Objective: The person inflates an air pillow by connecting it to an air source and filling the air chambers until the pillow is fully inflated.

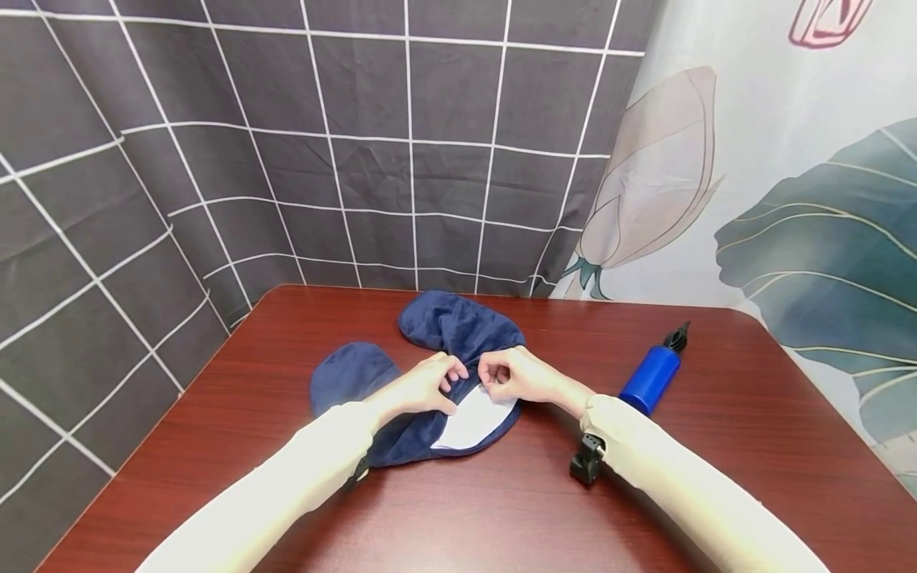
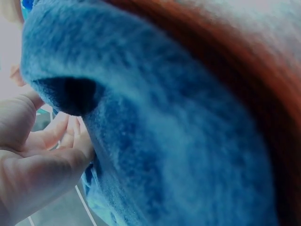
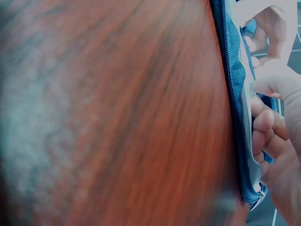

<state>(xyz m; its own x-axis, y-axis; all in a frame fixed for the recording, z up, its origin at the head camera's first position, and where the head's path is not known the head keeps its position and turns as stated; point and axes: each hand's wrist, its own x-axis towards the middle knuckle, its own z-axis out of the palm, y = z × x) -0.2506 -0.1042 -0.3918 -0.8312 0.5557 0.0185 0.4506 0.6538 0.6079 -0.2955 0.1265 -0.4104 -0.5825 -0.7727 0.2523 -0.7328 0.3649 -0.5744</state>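
On the reddish-brown tabletop (image 1: 458, 517) we see the navy U-shaped pillow (image 1: 351, 370), its gap facing 10 o'clock, and over its middle the left hand (image 1: 423, 387), fingers loosely bent, thumb apart toward 4 o'clock. We find the white inner material (image 1: 469, 418) at the pillow's 4 o'clock, its 1 o'clock edge pinched between the right hand's (image 1: 517, 376) thumb and forefinger. We note the blue bottle (image 1: 648, 380) at 3 o'clock, black nozzle (image 1: 677, 337) toward 1.

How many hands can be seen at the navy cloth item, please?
2. The left hand is at the left of the white patch; the right hand is at its upper end.
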